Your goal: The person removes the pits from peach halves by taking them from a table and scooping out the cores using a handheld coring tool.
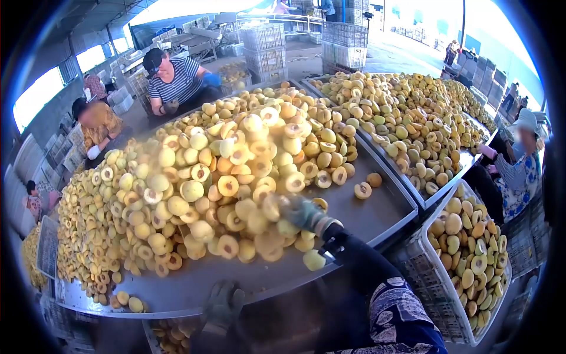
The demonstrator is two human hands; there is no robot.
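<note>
A large heap of halved yellow peaches (194, 192), many with the pit hollow showing, covers much of the metal table (354, 218) before me. My right hand (303, 215), in a dark glove, reaches into the heap's near right side. Its fingers are smeared by motion and partly lost among the fruit, so their grip is unclear. One peach half (313, 260) is below that wrist, at the table's front. My left hand (224, 304), also gloved, is low at the front edge with its fingers apart and nothing visible in them.
A white crate (424, 259) full of peach halves stands at right. Beyond a metal divider lies a second fruit heap (407, 118). Co-workers sit across the table and at both sides, one in a striped shirt (177, 79). Stacked crates (265, 50) stand behind.
</note>
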